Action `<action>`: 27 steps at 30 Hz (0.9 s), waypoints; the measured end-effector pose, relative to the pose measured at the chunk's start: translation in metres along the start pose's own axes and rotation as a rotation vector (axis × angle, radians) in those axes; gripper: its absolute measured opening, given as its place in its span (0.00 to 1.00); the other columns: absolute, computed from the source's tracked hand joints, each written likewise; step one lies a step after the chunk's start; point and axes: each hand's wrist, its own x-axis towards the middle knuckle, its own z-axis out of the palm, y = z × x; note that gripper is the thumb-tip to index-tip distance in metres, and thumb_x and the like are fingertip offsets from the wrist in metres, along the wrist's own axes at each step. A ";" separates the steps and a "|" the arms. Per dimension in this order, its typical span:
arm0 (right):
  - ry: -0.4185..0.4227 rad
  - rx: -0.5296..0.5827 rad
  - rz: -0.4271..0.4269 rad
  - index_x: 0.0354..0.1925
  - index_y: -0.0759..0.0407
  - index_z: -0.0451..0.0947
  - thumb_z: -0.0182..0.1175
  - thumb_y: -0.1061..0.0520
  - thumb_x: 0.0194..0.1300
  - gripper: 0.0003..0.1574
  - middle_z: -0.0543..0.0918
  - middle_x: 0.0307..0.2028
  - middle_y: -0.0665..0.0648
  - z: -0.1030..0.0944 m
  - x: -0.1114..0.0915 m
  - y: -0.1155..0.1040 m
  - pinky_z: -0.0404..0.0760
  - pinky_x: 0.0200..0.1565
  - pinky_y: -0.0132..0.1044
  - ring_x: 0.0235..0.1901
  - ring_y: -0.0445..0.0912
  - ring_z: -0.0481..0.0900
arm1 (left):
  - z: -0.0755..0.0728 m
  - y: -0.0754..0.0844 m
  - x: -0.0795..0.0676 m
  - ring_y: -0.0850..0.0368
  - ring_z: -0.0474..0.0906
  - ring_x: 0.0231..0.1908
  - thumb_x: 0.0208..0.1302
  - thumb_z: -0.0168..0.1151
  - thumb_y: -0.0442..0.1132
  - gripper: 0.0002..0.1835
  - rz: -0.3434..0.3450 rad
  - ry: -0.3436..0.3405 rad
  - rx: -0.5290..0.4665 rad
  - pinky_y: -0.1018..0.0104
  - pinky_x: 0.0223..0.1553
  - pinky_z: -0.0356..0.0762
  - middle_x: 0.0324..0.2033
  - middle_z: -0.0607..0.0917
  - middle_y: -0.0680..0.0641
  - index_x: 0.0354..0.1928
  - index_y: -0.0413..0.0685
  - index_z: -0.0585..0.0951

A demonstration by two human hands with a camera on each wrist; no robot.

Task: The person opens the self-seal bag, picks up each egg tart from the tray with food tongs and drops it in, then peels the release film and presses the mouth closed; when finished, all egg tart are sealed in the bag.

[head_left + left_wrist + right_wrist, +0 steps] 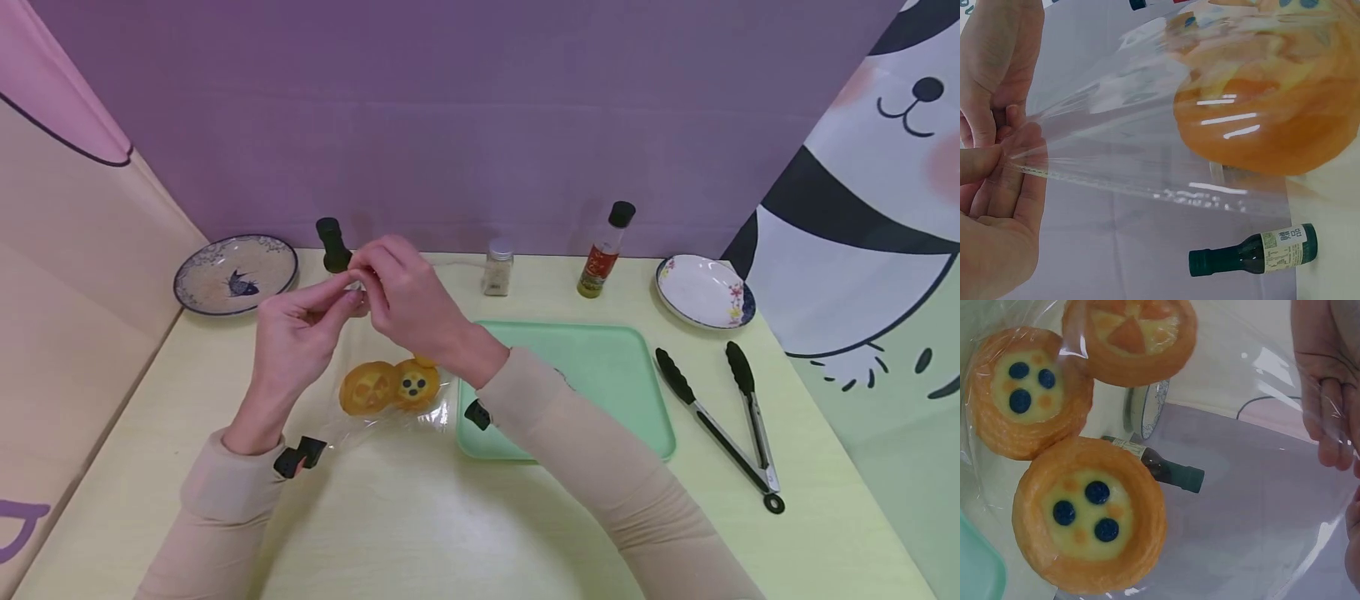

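Note:
A clear plastic bag point(1104, 134) hangs from my two hands, its top gathered at the fingertips. With thumb and fingers, my left hand point(296, 337) pinches the bag's top edge. Close against it, my right hand point(408, 296) pinches the same edge from the other side. Inside the bag are three round golden pastries. Two of them, including one pastry point(1088, 515), carry dark blue dots on a pale centre; another pastry point(1129, 369) has orange wedges. In the head view my right forearm partly covers the pastries.
A green tray point(600, 350) lies right of the bag, with black-tipped tongs point(720, 433) beyond it. Along the back stand a patterned plate point(217, 267), a dark bottle point(333, 246), a shaker jar point(498, 268), a red-labelled bottle point(600, 258) and a flowered dish point(697, 287).

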 end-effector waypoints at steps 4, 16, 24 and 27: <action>-0.054 -0.115 0.004 0.41 0.62 0.72 0.49 0.59 0.70 0.07 0.75 0.37 0.54 0.001 0.002 -0.003 0.71 0.48 0.20 0.42 0.45 0.72 | 0.000 0.001 0.001 0.67 0.84 0.31 0.58 0.63 0.29 0.15 -0.004 0.002 0.009 0.76 0.33 0.80 0.40 0.85 0.37 0.49 0.43 0.82; 0.036 0.158 0.036 0.41 0.63 0.79 0.58 0.59 0.65 0.09 0.80 0.38 0.54 -0.004 0.000 0.003 0.73 0.45 0.15 0.38 0.40 0.77 | -0.003 0.002 0.003 0.66 0.85 0.35 0.60 0.61 0.30 0.17 -0.002 -0.028 -0.009 0.75 0.41 0.80 0.38 0.86 0.39 0.52 0.44 0.81; -0.049 -0.159 -0.093 0.44 0.60 0.81 0.57 0.57 0.66 0.11 0.82 0.41 0.53 -0.014 0.001 0.002 0.73 0.52 0.21 0.45 0.42 0.78 | -0.002 -0.001 0.003 0.64 0.85 0.35 0.59 0.62 0.30 0.17 0.017 -0.015 0.029 0.75 0.38 0.80 0.39 0.86 0.39 0.51 0.45 0.81; -0.095 -0.320 -0.176 0.45 0.60 0.80 0.55 0.57 0.68 0.12 0.82 0.43 0.53 -0.017 0.003 -0.001 0.75 0.53 0.24 0.46 0.43 0.77 | -0.002 -0.001 0.004 0.65 0.85 0.35 0.59 0.63 0.30 0.16 0.058 0.008 0.097 0.77 0.36 0.80 0.41 0.85 0.41 0.50 0.45 0.82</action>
